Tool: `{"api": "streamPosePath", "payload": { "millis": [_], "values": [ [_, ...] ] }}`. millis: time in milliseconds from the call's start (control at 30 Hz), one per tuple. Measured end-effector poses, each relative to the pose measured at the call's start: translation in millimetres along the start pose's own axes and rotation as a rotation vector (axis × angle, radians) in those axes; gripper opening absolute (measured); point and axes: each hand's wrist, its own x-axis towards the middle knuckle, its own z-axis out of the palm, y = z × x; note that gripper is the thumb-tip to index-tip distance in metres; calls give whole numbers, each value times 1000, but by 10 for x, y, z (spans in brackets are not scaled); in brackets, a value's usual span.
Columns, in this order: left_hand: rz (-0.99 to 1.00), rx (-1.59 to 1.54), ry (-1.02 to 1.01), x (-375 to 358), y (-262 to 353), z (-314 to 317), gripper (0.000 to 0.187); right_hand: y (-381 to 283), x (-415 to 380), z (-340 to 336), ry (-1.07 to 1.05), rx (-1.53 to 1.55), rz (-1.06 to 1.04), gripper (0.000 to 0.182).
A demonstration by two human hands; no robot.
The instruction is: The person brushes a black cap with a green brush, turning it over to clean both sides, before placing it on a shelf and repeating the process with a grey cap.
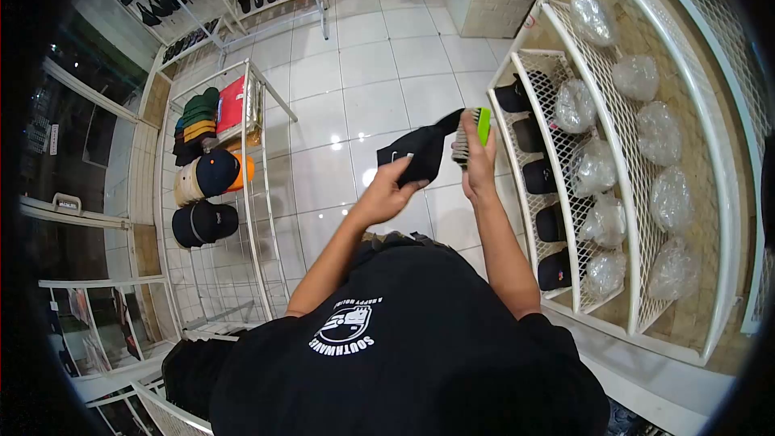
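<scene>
My left hand [387, 192] is closed on a black cap [421, 155], its thumb and fingers pressed on the near side of the fabric. The cap is tilted in front of my waist, and a small light mark shows near the thumb. In my right hand [480, 163] is a brush [483, 126] with a bright green back and pale bristles. Its bristles face left, toward the cap, and the brush stands right beside the cap's right end. My fingers partly hide the brush.
To the right, a white mesh shelf [638, 226] holds black caps [551, 224] and clear plastic-wrapped bundles [604, 220]. A white rack [260, 250] on the left carries stacked caps [211, 173] and a red packet [232, 105]. Footwear racks [323, 2] stand at the back on tiled floor [367, 60].
</scene>
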Motion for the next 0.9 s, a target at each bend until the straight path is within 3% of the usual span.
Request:
{"api": "streamPosePath", "payload": {
  "millis": [67, 100, 167, 267, 333, 400, 433, 500, 567, 667, 700, 767, 833, 900],
  "values": [
    [286, 331, 69, -25, -162, -18, 37, 92, 106, 203, 33, -44, 61, 35],
    [203, 351, -19, -45, 120, -115, 48, 114, 89, 336, 52, -78, 93, 31],
    [160, 534, -87, -75, 102, -302, 66, 338, 231, 341, -98, 94, 182, 49],
    [200, 649, -66, -169, -14, -591, 90, 440, 223, 590, -42, 33, 55, 35],
    [108, 585, -97, -259, 57, -850, 81, 452, 194, 821, -36, 25, -53, 35],
    [191, 416, -76, -329, 148, -1226, 75, 476, 214, 1005, -79, 31, -102, 39],
    [230, 208, 48, -354, 295, -1434, 60, 465, 201, 1113, -99, 13, -141, 41],
    [21, -95, 308, -487, 277, -1898, 51, 402, 148, 1308, -167, -32, -180, 44],
    [59, 228, 569, -500, 47, -2345, 52, 319, 88, 1485, -217, -77, -226, 47],
    [130, 308, 457, -514, -121, -2557, 56, 338, 0, 1784, -361, -90, -199, 56],
    [147, 308, 332, -564, -168, -2586, 55, 390, -47, 1849, -352, -91, -195, 56],
    [-120, -113, 136, -611, -233, -2663, 49, 492, -90, 1992, -383, -58, -150, 57],
    [-111, -214, 186, -598, -323, -2687, 42, 510, -124, 2110, -365, -81, -156, 58],
    [-207, -218, 247, -567, -399, -2739, 35, 530, -126, 2206, -323, -336, -315, 62]
  ]
}}
